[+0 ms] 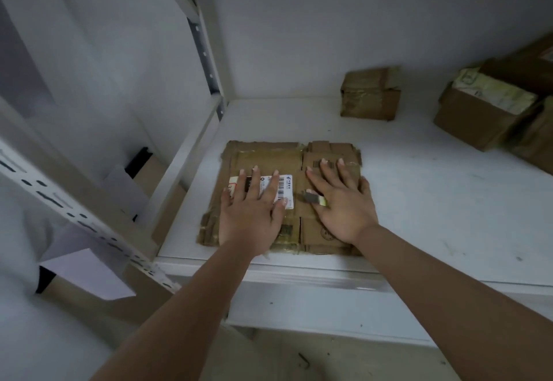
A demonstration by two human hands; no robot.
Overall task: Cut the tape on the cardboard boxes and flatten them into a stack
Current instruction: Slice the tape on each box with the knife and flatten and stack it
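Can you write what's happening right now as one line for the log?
step: flattening | left hand: flat on flattened box | right hand: presses box, thumb pins small cutter | unflattened boxes: back right

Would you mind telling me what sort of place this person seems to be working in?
Probably a storeroom or stockroom. The hands press flattened cardboard on a white shelf of a slotted metal rack, and taped parcel boxes sit further back against a bare white wall.
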